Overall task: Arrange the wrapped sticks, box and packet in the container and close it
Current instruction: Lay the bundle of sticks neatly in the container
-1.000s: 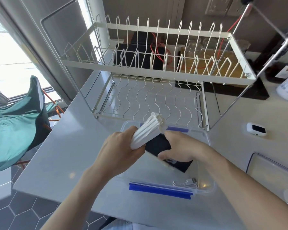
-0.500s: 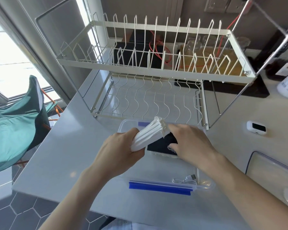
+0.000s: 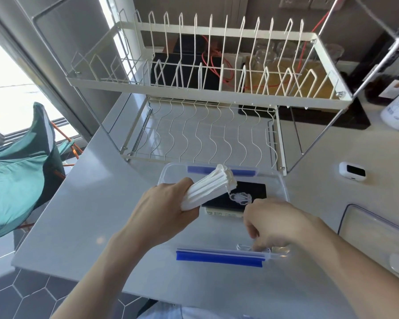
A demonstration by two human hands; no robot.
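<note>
left hand [image 3: 164, 210] grips white wrapped sticks [image 3: 207, 188] over the clear container [image 3: 283, 187]; black box [image 3: 244, 196] lies inside.

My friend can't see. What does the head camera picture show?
A left hand grips a bundle of white wrapped sticks over a clear container holding a black box. The right hand reaches into its near corner, by a dish rack.

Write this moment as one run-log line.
left hand: holds wrapped sticks | right hand: reaching into container corner | black box: inside | lid: off
</note>
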